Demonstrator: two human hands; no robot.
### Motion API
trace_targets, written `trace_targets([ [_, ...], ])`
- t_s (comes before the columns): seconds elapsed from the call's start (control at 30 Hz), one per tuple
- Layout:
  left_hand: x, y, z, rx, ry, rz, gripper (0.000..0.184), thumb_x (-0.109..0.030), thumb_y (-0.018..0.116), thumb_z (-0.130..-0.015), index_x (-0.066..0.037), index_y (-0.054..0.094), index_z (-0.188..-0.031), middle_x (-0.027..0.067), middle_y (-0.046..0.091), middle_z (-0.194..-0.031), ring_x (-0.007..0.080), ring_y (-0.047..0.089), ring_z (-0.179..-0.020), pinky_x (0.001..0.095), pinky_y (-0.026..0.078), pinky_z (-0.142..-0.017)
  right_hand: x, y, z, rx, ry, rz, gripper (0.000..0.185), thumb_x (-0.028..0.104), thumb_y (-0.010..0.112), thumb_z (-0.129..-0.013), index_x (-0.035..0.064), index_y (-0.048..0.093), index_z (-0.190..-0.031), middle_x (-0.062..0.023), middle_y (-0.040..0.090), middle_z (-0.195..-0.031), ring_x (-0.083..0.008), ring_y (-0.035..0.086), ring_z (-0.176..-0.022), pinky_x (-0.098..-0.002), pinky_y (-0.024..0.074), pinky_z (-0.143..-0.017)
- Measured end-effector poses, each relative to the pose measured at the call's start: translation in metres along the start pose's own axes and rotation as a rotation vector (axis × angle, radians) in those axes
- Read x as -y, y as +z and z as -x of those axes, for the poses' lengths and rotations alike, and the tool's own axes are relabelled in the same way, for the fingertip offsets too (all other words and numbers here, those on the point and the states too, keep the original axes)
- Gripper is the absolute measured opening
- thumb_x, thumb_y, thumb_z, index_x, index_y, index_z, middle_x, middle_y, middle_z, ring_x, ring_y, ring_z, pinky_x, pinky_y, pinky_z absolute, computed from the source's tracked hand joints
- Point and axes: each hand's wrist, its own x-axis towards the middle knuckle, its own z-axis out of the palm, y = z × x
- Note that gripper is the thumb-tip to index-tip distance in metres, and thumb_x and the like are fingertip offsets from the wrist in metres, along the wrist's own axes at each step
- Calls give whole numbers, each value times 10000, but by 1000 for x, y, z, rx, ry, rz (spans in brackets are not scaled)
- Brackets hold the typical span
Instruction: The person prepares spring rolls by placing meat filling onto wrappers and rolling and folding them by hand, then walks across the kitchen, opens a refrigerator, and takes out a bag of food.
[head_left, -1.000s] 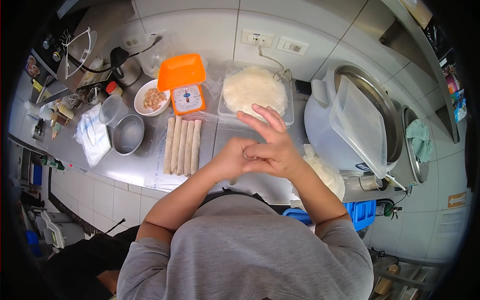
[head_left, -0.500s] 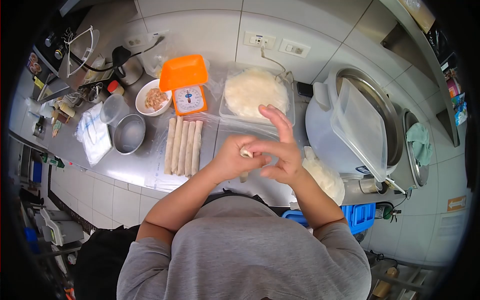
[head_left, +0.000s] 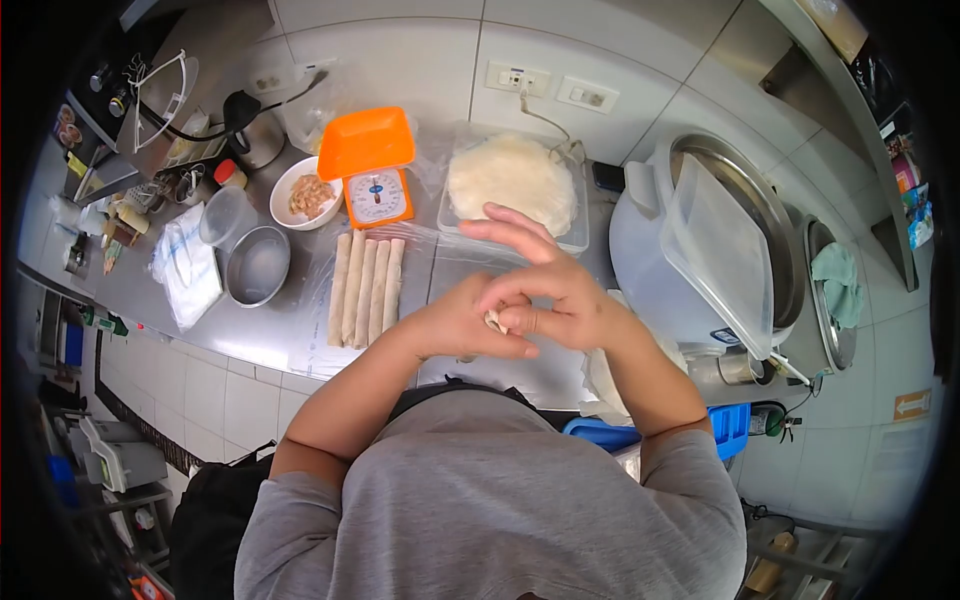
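Observation:
My left hand (head_left: 462, 316) is closed round a pale roll (head_left: 494, 321), whose whitish end pokes out of the fist near the thumb. Most of this roll is hidden by the fingers. At that end, my right hand (head_left: 556, 298) pinches with thumb and forefinger while its other fingers are spread upward. Several similar long pale rolls (head_left: 366, 290) lie side by side on a clear plastic sheet, left of my hands. Beyond my hands, a round stack of thin white sheets (head_left: 512, 182) sits in a clear plastic tray (head_left: 583, 238).
An orange kitchen scale (head_left: 379, 198) stands at the back, beside a white bowl (head_left: 281, 204) of pinkish meat filling. A metal bowl (head_left: 258, 266) and folded plastic bags (head_left: 190, 275) are farther left. On the right is a large tub (head_left: 640, 250) with a leaning lid (head_left: 722, 250).
The right hand has moved slightly left, turned over more towards the left fist, and its thumb and forefinger now close on the roll's end. The left fist has tilted a little.

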Motion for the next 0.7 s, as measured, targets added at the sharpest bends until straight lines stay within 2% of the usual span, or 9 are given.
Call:
trace_targets([
  [0.1,0,1,-1,35,-1,-43,239,-49,804,-670,-59,580,-754,-12,556,-643,63,533,-576,233,420,-500,3,-6,-5,95,16,-124,103,200,702,-802,128,712,-875,-143,491,-1407,-368,275,-1409,-503,244,-1113],
  [0.3,6,1,1,92,-70,25,239,-57,806,-677,-55,604,-803,-24,562,-671,69,544,-621,242,436,-554,10,-12,-2,127,46,-11,91,194,708,-791,114,664,-786,-70,560,-1337,-355,361,-1360,-472,336,-1070],
  [0.4,14,-3,1,83,-37,-49,260,-45,804,-675,-53,626,-865,-27,575,-732,64,546,-682,242,446,-615,17,-12,1,110,42,131,79,172,700,-790,106,655,-787,-60,589,-1282,-338,427,-1304,-463,371,-1032],
  [0.5,18,-3,0,59,-54,-5,292,-41,802,-669,-54,643,-914,-28,588,-802,56,551,-755,231,448,-664,30,0,3,-5,4,427,66,143,699,-778,99,650,-791,-47,613,-1225,-311,481,-1238,-450,394,-994],
  [0.6,7,5,-1,-10,-18,127,309,-53,795,-675,-53,649,-947,-22,595,-866,58,558,-792,222,443,-656,26,10,10,-96,-126,586,66,125,702,-763,100,649,-792,-41,627,-1189,-290,505,-1201,-436,409,-966],
  [0.7,12,9,-3,-32,30,99,130,-62,732,-735,-47,619,-797,-40,562,-672,45,517,-645,224,405,-551,27,8,16,-88,-98,566,52,107,696,-770,115,676,-818,-55,632,-1183,-299,510,-1188,-439,409,-968],
])
